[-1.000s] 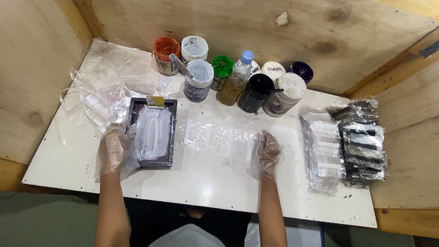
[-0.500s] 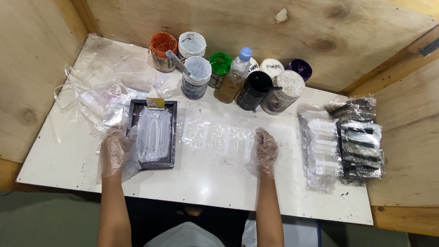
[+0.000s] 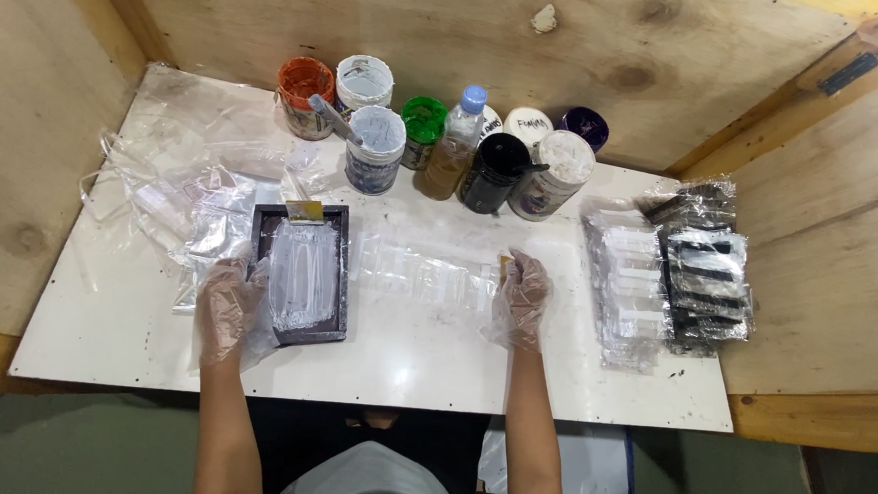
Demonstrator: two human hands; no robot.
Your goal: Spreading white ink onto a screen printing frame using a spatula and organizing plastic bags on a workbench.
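A dark rectangular tray [image 3: 336,272] smeared with white paste lies on the white table [image 3: 403,360]. A small yellow-brown piece sits at its far edge. My left hand [image 3: 228,306], in a clear plastic glove, grips the tray's left edge. A long clear plastic packet [image 3: 418,274] lies to the right of the tray. My right hand [image 3: 519,299], also gloved, is curled over the packet's right end, next to a small yellowish bit.
Several paint jars stand along the back, among them an orange one [image 3: 305,92], a green one [image 3: 423,124] and a black one [image 3: 493,170], with a clear bottle [image 3: 451,142]. Crumpled clear plastic [image 3: 176,193] lies left. Stacks of white packets [image 3: 627,287] and black packets [image 3: 708,281] lie right. Plywood walls surround the table.
Both hands stay where they were, on the tray and on the packet. Only the view has shifted slightly.
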